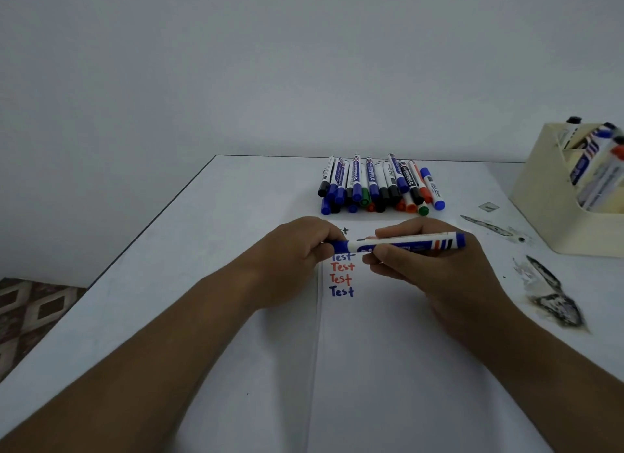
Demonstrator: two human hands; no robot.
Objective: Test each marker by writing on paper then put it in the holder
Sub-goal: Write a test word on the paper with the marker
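Cream holder at right contains several markers, standing tilted.

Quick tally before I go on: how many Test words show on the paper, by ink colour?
Black Test word: 1, partly hidden
Blue Test words: 2
Red Test words: 2
Total: 5 in view; the left hand and right hand, both holding the blue marker, may cover more.

Scuffed white table; grey wall; patterned floor.
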